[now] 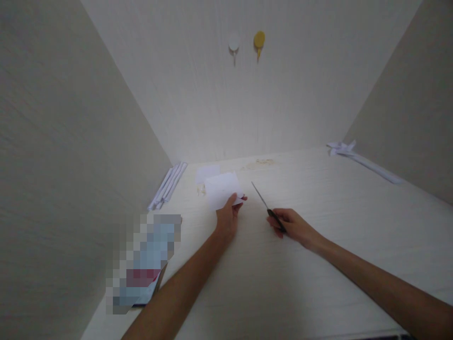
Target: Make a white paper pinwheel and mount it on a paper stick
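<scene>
Left hand (229, 216) pinching white rectangular paper sheet (220, 186); right hand (287, 222), apart, gripping black-handled slim metal blade (270, 212), long axis running far-left, tip just right of sheet, not touching.

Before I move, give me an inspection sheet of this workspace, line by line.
Surface: pale, streaked tabletop, brownish marks near the back wall.
Job's things: white paper piece; flat white paper sheet behind it; slim dark-handled metal tool, its tip apart from the paper.
Clutter: narrow folded white paper strips by the left wall; long white paper strip with a crossed end, along the right wall; pixelated bluish item, unidentifiable.
Grips: left hand closed on the paper piece; right hand closed on the tool's handle.
Cables: nothing seen.
Surroundings: round white hook and round yellow hook on the back wall.
</scene>
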`<state>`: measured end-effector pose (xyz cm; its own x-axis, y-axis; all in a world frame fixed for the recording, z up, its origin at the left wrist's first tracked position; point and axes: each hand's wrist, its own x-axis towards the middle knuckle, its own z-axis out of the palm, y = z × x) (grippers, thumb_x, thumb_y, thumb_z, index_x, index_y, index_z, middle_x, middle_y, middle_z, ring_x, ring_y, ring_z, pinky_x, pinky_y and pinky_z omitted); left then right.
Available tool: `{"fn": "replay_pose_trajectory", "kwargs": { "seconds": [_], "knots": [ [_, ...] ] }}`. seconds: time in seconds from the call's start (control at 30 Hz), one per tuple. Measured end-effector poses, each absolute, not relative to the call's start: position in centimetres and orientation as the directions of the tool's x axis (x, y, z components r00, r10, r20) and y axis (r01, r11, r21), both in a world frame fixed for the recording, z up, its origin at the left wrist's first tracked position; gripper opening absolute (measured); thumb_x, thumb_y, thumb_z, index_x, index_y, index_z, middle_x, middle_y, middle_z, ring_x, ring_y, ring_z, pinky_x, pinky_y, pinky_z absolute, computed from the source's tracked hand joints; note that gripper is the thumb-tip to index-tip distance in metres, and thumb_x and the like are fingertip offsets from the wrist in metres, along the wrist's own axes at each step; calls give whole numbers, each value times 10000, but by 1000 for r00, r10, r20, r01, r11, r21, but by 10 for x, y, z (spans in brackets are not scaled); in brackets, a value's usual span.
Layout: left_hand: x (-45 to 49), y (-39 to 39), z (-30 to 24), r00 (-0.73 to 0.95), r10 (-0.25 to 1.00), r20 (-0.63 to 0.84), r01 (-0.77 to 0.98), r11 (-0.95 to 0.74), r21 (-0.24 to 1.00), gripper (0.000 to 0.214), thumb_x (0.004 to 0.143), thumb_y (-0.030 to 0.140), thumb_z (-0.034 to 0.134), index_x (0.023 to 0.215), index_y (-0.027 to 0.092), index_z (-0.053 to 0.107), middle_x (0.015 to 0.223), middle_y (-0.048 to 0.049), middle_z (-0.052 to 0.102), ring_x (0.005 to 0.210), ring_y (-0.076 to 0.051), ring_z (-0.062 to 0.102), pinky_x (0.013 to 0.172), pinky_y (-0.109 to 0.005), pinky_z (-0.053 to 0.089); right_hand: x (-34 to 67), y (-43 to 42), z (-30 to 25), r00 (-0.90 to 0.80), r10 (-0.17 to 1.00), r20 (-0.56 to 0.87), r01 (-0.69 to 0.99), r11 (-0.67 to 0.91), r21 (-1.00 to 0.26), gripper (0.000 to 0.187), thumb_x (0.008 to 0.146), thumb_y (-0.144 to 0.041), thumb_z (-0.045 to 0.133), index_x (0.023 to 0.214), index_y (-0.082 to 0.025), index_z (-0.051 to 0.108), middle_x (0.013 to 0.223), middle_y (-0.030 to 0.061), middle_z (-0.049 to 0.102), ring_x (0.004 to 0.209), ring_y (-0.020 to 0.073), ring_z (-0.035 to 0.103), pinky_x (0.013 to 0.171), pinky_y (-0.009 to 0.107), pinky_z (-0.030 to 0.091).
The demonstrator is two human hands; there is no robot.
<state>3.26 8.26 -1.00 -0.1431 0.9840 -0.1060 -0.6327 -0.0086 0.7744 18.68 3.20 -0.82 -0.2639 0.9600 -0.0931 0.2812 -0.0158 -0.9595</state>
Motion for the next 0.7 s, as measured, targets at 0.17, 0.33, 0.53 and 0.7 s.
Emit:
{"fn": "replay_pose_trajectory", "kwargs": {
  "seconds": [0.17,0.33,0.53,0.7],
  "knots": [
    [33,77,-11,-75,992,-101,-510,49,859,133,584,174,659,701,173,597,675,-9,641,599,-133,606,633,-262,472,187,33,-9,-83,994,-72,72,-66,-995,343,625,-478,592,659,-164,457,556,-11,536,354,34,288,334,200,193],
    [34,64,-12,34,999,-40,-299,48,953,213,487,122,732,654,199,625,634,-40,652,712,-198,614,787,-324,436,188,35,-16,24,999,-28,-88,-25,-996,301,589,-384,664,710,-161,502,463,-69,422,348,31,291,331,190,201],
    [37,57,-5,86,995,-39,-281,62,958,355,420,68,747,719,219,626,646,-30,655,734,-209,613,813,-340,416,187,33,-15,81,995,-52,-130,-42,-991,321,531,-359,696,612,-169,450,439,-85,364,353,25,272,334,184,173],
    [36,62,-4,216,972,-96,-495,193,847,140,573,251,669,658,152,616,694,-66,653,716,-204,609,717,-307,454,186,34,-13,119,990,-78,-229,-49,-972,265,543,-302,683,642,-163,481,449,-84,360,349,18,251,325,181,149]
  ]
}}
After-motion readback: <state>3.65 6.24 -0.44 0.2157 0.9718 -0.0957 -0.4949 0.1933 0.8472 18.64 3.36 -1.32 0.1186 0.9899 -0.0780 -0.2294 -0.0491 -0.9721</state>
